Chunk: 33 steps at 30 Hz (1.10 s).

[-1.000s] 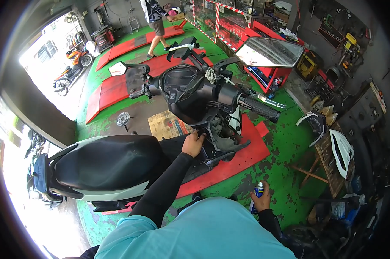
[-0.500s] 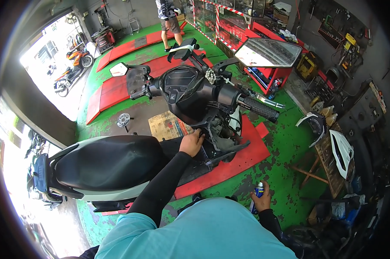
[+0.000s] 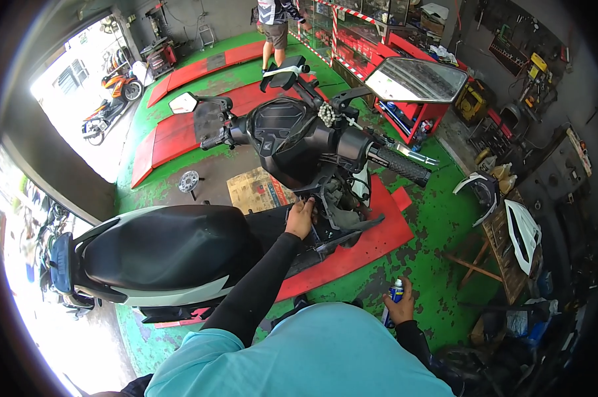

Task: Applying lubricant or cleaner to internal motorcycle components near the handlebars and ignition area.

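Note:
A black and white scooter (image 3: 170, 241) stands before me, its front body panels partly off. My left hand (image 3: 301, 217) reaches to the open section behind the steering column, just below the handlebar cover (image 3: 287, 129). Its fingers are closed at the dark plastic there; what they hold, if anything, is hidden. Low at my right side, my right hand (image 3: 402, 306) is wrapped round a blue spray can (image 3: 395, 291), held upright with its white top showing. Near the left hand, exposed inner parts (image 3: 342, 206) show in the scooter's opened front.
The scooter stands over a red lift platform (image 3: 378, 231); a cardboard sheet (image 3: 256, 190) and a round metal stand (image 3: 189, 180) lie beyond it. At right are a wooden bench (image 3: 504, 251) with a white panel (image 3: 523, 235) and a red tool cart (image 3: 411, 122). A person (image 3: 274, 33) stands at the back.
My left hand has shifted slightly right and its wrist has turned. The person at the back has moved right and turned. The right hand keeps the spray can in the same place.

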Available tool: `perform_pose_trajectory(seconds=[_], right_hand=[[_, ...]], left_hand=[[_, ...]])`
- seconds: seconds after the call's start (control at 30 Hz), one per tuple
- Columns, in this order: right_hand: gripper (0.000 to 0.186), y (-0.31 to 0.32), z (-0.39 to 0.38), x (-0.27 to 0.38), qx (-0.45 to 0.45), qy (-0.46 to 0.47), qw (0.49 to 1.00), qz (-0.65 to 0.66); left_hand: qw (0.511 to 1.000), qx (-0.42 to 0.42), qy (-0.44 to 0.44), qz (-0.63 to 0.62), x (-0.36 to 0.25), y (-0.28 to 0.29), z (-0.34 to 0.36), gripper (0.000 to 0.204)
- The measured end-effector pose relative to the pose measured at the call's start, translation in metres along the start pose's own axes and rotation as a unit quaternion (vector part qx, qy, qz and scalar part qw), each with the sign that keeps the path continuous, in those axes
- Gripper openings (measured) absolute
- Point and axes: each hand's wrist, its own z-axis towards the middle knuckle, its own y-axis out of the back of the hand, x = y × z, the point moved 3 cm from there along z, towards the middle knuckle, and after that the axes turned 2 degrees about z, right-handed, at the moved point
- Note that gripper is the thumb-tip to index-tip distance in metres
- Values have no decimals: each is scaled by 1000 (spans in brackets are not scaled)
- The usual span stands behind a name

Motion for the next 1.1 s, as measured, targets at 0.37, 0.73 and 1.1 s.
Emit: perform_pose_trajectory(seconds=[0.37, 0.73, 1.1], right_hand=[[67, -1, -3, 1, -13, 14, 1000, -10], [67, -3, 1, 3, -6, 5, 1000, 2], [66, 0, -3, 7, -19, 10, 1000, 9]], left_hand=[[1000, 14, 25, -3, -14, 2, -3, 38], [889, -11, -239, 391, -49, 10, -17, 32], [835, 54, -255, 485, -57, 11, -14, 31]])
